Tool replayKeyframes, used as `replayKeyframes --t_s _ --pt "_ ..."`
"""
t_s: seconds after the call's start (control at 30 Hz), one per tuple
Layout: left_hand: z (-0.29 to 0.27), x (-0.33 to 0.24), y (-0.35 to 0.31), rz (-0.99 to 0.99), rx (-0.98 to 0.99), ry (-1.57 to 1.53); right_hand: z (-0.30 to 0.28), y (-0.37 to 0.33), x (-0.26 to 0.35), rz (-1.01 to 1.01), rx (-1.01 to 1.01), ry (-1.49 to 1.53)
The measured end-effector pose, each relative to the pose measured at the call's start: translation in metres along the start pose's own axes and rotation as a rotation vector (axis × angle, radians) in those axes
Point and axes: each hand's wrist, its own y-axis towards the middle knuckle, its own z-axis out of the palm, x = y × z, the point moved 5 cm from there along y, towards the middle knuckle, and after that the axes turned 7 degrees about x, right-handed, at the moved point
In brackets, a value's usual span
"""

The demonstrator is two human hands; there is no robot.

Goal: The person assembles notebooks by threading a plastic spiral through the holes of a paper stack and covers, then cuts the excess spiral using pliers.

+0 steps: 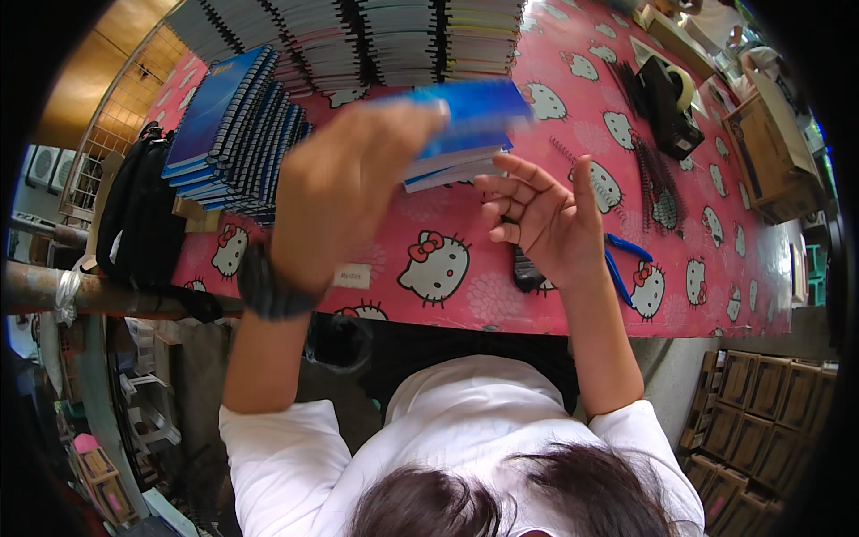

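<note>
Over the middle of the table, my left hand [349, 170] is smeared by motion, its fingertips closed on the edge of a blue-covered notebook [483, 100]. That notebook is blurred too and sits above another blue-covered notebook or small pile [461, 166]. To its right, my right hand [550, 215] is raised with the palm turned up, fingers apart and loosely curled, holding nothing. Beside my right wrist lie blue-handled pliers [619, 268]. A black object [528, 270] is partly hidden by that wrist. A tall stack of blue spiral notebooks [219, 121] stands at the left.
Tall stacks of coil-bound paper [358, 40] line the back. Loose black binding coils [658, 188] lie right, near a black tape dispenser [667, 107] and a cardboard box [774, 148]. A black bag [139, 210] is at the left edge of the pink patterned table [492, 300].
</note>
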Motion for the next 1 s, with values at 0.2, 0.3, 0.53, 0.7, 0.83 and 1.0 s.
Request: replayKeyframes --t_s 0.2,0.3,0.53,0.7,0.83,1.0 --pt "0.007 -0.045 -0.085 -0.175 0.169 -0.095 0.018 -0.014 -0.009 -0.099 -0.143 -0.790" --pt "0.028 -0.034 -0.107 -0.597 -0.281 -0.678 0.011 -0.023 -0.025 -0.152 -0.116 -0.907" --pt "0.094 -0.051 -0.139 -1.130 -0.260 -1.239 -0.003 -0.022 -0.057 -0.214 -0.213 -0.731" --pt "0.056 -0.076 -0.094 -0.641 -0.132 -0.260 -0.002 -0.025 -0.051 -0.229 -0.225 -0.920" --pt "0.056 -0.077 -0.087 -0.482 0.011 -0.237 -0.026 -0.012 0.014 -0.116 -0.294 -1.310" --pt "0.060 -0.081 -0.071 -0.376 -0.007 -0.310 -0.105 -0.005 0.093 -0.142 -0.466 -2.149"
